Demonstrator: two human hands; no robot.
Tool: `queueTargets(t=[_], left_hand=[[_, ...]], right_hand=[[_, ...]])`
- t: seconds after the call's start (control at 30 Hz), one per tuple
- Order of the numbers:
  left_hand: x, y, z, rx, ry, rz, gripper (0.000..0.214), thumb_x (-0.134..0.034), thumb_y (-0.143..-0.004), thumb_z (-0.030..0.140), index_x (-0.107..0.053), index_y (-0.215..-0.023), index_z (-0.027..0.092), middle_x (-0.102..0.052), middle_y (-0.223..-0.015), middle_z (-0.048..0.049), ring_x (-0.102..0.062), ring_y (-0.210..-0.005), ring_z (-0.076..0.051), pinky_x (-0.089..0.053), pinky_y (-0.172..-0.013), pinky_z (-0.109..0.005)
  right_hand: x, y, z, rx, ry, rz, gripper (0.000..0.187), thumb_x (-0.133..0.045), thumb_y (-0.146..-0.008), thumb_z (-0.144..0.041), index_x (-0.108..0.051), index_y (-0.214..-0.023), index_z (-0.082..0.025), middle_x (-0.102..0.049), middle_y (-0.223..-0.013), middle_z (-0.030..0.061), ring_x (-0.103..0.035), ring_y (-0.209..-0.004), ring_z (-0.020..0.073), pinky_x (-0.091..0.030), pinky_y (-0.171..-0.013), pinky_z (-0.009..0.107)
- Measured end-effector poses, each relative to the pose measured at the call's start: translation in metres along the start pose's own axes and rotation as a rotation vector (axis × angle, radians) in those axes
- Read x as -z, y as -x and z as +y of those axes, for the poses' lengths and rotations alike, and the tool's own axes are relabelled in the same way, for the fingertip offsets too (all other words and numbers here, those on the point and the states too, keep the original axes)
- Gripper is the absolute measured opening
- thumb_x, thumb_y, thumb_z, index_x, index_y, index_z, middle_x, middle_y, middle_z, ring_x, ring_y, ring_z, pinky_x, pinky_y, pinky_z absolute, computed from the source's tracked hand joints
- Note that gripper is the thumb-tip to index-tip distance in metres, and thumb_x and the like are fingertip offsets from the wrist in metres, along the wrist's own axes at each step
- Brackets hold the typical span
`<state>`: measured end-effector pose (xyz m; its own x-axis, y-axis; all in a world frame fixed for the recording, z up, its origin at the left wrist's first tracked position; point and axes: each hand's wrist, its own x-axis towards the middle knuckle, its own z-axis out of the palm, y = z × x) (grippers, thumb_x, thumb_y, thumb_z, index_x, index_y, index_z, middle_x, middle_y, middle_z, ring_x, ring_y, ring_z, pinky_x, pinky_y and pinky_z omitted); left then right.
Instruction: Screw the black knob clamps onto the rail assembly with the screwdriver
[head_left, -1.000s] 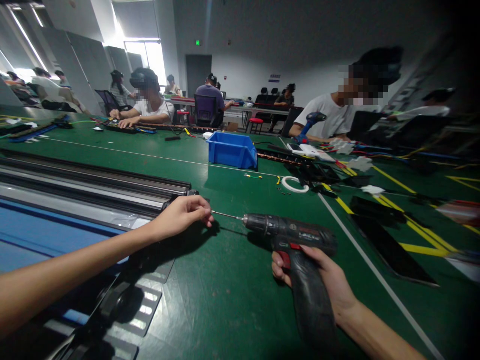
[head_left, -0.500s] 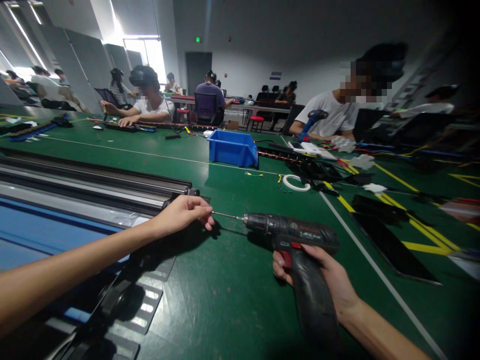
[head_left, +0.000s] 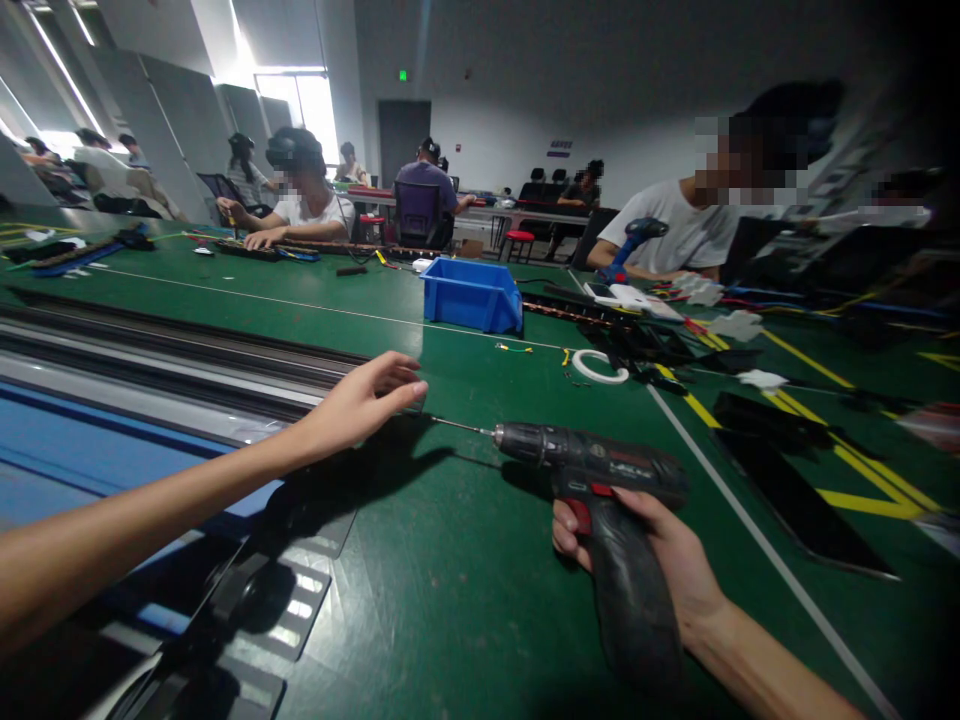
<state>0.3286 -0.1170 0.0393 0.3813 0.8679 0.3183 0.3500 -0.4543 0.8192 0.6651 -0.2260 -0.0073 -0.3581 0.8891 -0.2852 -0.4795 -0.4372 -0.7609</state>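
A black cordless drill [head_left: 592, 455] with a red trigger is gripped by its handle in my right hand [head_left: 660, 550]. Its long thin bit [head_left: 459, 426] points left, with the tip close to the end of the long dark metal profiles [head_left: 187, 350]. Above that end hovers my left hand [head_left: 375, 395], thumb and fingers apart, holding nothing that I can see. It hides part of the profile end. Below my left forearm lie a blue panel [head_left: 142, 480] and black slotted brackets [head_left: 289, 610].
A blue plastic bin [head_left: 471, 297] stands mid-table on the green table top [head_left: 465, 570]. Right of it lie a white ring [head_left: 600, 367], wires and a black flat panel [head_left: 802, 500]. Co-workers sit across the table, one near a blue drill [head_left: 634, 240].
My left hand has opened from a pinch near the bit tip and lifted slightly. The drill stays in my right hand; the whole view has shifted a little.
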Motion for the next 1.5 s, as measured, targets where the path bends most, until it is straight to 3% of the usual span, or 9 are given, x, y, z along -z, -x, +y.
queueTargets(t=[0.07,0.13,0.27,0.4,0.47,0.57,0.87,1.5], left_hand=[[0.016,-0.005,0.001,-0.064,-0.178,0.107,0.038,-0.054,-0.094,0.046,-0.060,-0.118,0.018,-0.069,-0.113,-0.0100,-0.064,-0.105,-0.022,-0.051,-0.088,-0.035],[0.034,-0.011,-0.003,-0.099,-0.353,0.124,0.036,-0.054,-0.093,0.045,-0.062,-0.114,0.017,-0.070,-0.108,-0.0094,-0.065,-0.099,-0.022,-0.051,-0.082,-0.032],[0.066,-0.017,-0.026,-0.045,-0.503,-0.042,0.039,-0.055,-0.091,0.045,-0.064,-0.115,0.016,-0.073,-0.095,-0.0067,-0.065,-0.078,-0.019,-0.049,-0.071,-0.029],[0.082,-0.014,-0.048,-0.069,-0.521,-0.267,0.045,-0.052,-0.092,0.042,-0.060,-0.129,0.018,-0.073,-0.105,-0.0075,-0.067,-0.091,-0.021,-0.049,-0.080,-0.030],[0.084,-0.012,-0.052,-0.105,-0.528,-0.339,0.049,-0.052,-0.092,0.041,-0.056,-0.136,0.019,-0.070,-0.119,-0.0087,-0.066,-0.104,-0.023,-0.048,-0.090,-0.031],[0.085,-0.011,-0.055,-0.141,-0.525,-0.356,0.049,-0.051,-0.092,0.037,-0.057,-0.138,0.020,-0.065,-0.132,-0.0089,-0.062,-0.117,-0.024,-0.045,-0.099,-0.032],[0.087,-0.012,-0.065,-0.134,-0.458,-0.368,0.046,-0.050,-0.091,0.029,-0.061,-0.135,0.019,-0.063,-0.135,-0.0086,-0.060,-0.122,-0.024,-0.044,-0.103,-0.032],[0.087,-0.013,-0.067,-0.142,-0.476,-0.381,0.044,-0.050,-0.093,0.028,-0.062,-0.134,0.019,-0.063,-0.135,-0.0075,-0.059,-0.124,-0.023,-0.044,-0.104,-0.031]], right_hand=[[-0.003,-0.005,-0.001,-0.012,-0.026,0.006,0.036,-0.057,-0.088,-0.045,-0.071,-0.090,-0.012,-0.067,-0.088,0.0122,-0.063,-0.079,0.0210,-0.052,-0.073,0.029],[-0.009,-0.015,-0.001,-0.030,-0.059,0.011,0.035,-0.058,-0.088,-0.044,-0.070,-0.089,-0.012,-0.066,-0.088,0.0114,-0.064,-0.079,0.0200,-0.053,-0.070,0.026],[-0.025,-0.044,-0.003,-0.047,-0.068,-0.002,0.030,-0.061,-0.087,-0.041,-0.070,-0.087,-0.012,-0.068,-0.087,0.0110,-0.065,-0.078,0.0191,-0.054,-0.062,0.023],[-0.041,-0.074,-0.005,-0.042,-0.050,-0.034,0.030,-0.060,-0.087,-0.039,-0.070,-0.088,-0.010,-0.069,-0.086,0.0110,-0.067,-0.076,0.0186,-0.055,-0.059,0.022],[-0.044,-0.084,-0.005,-0.048,-0.055,-0.049,0.031,-0.060,-0.086,-0.039,-0.070,-0.088,-0.009,-0.069,-0.086,0.0109,-0.067,-0.076,0.0183,-0.056,-0.059,0.021],[-0.042,-0.091,-0.004,-0.073,-0.068,-0.054,0.030,-0.061,-0.086,-0.039,-0.071,-0.089,-0.010,-0.069,-0.087,0.0108,-0.067,-0.077,0.0186,-0.057,-0.062,0.022],[-0.035,-0.087,-0.003,-0.110,-0.086,-0.053,0.027,-0.062,-0.086,-0.035,-0.071,-0.090,-0.010,-0.069,-0.089,0.0110,-0.067,-0.079,0.0195,-0.059,-0.071,0.025],[-0.039,-0.090,-0.002,-0.103,-0.034,-0.029,0.023,-0.060,-0.088,-0.030,-0.071,-0.088,-0.009,-0.069,-0.087,0.0105,-0.068,-0.080,0.0190,-0.060,-0.071,0.025]])
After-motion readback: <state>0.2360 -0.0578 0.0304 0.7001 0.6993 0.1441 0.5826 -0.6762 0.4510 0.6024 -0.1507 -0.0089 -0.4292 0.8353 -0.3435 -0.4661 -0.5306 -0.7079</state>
